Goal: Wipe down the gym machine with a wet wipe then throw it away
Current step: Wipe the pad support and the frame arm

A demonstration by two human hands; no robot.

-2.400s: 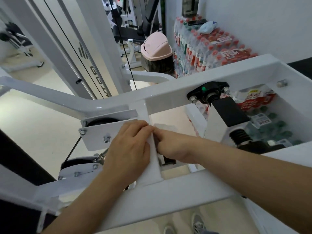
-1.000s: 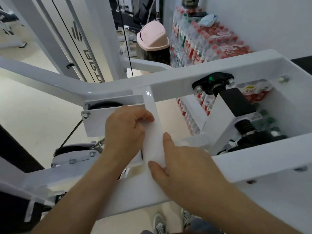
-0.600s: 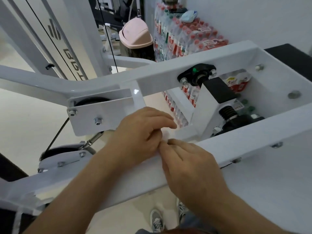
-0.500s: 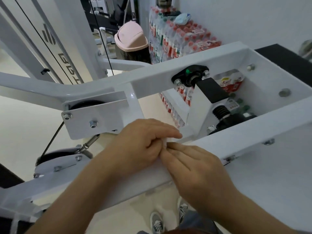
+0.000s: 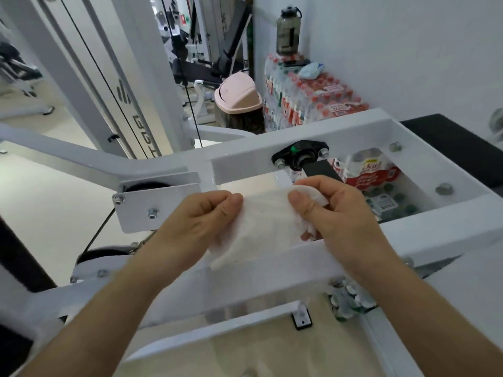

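A white wet wipe (image 5: 265,225) is stretched between both hands, just above the white frame of the gym machine (image 5: 245,152). My left hand (image 5: 198,223) pinches the wipe's left edge between thumb and fingers. My right hand (image 5: 334,210) pinches its right edge, with the corner sticking out past the thumb. The wipe's lower part hangs loose over the machine's near crossbar (image 5: 272,270). A pink-lidded bin (image 5: 238,97) stands on the floor behind the machine.
Packs of bottled water (image 5: 307,102) are stacked against the white wall, with a dark bottle (image 5: 288,29) on top. A black bearing mount (image 5: 299,153) and pulley bracket (image 5: 155,205) sit on the frame. Cables and white uprights (image 5: 128,77) rise at the left.
Both hands have lifted the wipe off the frame and pulled it open between them. Before, they were pressed together over it on the crossbar. The view has tilted up.
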